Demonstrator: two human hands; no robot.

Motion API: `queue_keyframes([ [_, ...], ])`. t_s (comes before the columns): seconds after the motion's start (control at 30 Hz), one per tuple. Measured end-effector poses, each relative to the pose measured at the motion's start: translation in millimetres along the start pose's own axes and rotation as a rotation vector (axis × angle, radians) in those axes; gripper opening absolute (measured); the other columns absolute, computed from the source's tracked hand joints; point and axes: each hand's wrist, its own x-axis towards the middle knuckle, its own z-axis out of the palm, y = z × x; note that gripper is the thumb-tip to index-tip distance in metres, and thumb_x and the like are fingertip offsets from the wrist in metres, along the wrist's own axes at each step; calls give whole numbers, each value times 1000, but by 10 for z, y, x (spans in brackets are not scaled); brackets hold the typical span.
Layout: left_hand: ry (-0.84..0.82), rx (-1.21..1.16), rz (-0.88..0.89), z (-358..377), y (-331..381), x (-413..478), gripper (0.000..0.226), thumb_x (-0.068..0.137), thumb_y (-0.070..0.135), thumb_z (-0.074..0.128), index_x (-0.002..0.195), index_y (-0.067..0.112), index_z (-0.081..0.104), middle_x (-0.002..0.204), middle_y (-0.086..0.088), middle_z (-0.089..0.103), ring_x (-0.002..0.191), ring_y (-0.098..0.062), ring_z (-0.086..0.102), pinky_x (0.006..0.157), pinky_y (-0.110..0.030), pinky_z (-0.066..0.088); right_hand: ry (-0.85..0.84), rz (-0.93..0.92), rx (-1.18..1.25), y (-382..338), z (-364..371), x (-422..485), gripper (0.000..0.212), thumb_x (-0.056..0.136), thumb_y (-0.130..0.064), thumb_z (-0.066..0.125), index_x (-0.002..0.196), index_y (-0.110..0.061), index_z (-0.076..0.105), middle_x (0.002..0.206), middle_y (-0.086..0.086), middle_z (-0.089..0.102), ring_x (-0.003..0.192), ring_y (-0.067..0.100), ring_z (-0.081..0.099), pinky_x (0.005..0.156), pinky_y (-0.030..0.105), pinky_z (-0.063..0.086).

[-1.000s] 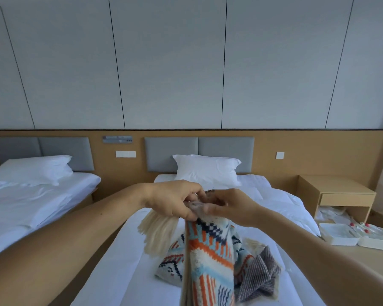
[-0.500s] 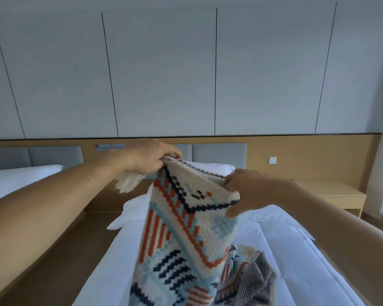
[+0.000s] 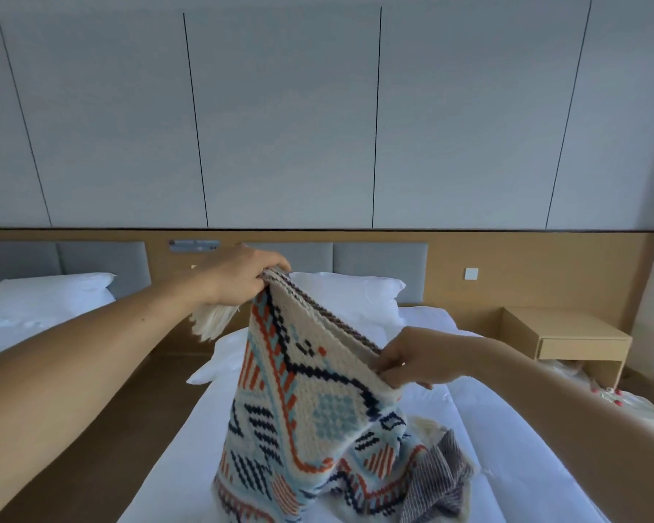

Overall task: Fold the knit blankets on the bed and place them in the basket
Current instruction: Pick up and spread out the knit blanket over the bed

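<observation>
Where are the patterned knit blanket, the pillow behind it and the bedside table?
patterned knit blanket [image 3: 318, 402], head view, its cream and blue middle panel.
pillow [image 3: 355, 296], head view, its white front face.
bedside table [image 3: 559, 322], head view, its wooden top.

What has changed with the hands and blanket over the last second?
The left hand has risen and gone leftward, away from the right hand, which barely shifted, stretching the top edge of the patterned blanket between them. Both still grip that edge; nothing was let go. The grey striped blanket still lies crumpled on the bed.
</observation>
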Motion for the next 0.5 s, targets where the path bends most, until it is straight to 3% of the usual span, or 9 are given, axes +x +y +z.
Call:
queue_keyframes([
  [0.1,19,-40,-48,24,-69,-19,46,86,8,45,108,45,63,109,13,69,96,-14,63,79,-43,55,72,-60,-77,-86,16,12,12,93,-24,57,90,-24,69,61,-16,54,55,5,46,61,14,38],
  [0.23,26,-51,-133,124,-177,-84,43,85,5,45,89,42,66,95,12,70,85,-13,64,71,-40,56,340,-84,-251,-198,-36,-17,14,101,-35,46,96,-28,56,69,-15,50,58,1,47,59,6,36],
  [0.33,54,-59,-221,171,-252,-148,39,85,2,45,73,37,57,84,9,66,78,-14,60,58,-31,45,397,-113,-184,-206,-48,-35,22,103,-38,40,91,-24,52,74,-7,57,62,5,48,59,16,37],
  [0.43,83,-74,-287,183,-316,-164,38,84,3,46,69,37,55,80,10,64,78,-16,60,62,-32,47,423,-120,-151,-181,-84,-45,47,98,-51,41,81,-9,53,76,10,56,64,16,42,62,30,36],
  [0.5,100,-85,-315,182,-315,-155,36,84,5,46,70,36,56,79,12,63,75,-14,59,62,-32,47,420,-88,-270,-217,-113,-60,54,91,-62,47,83,-10,59,79,6,57,72,21,49,66,37,42],
])
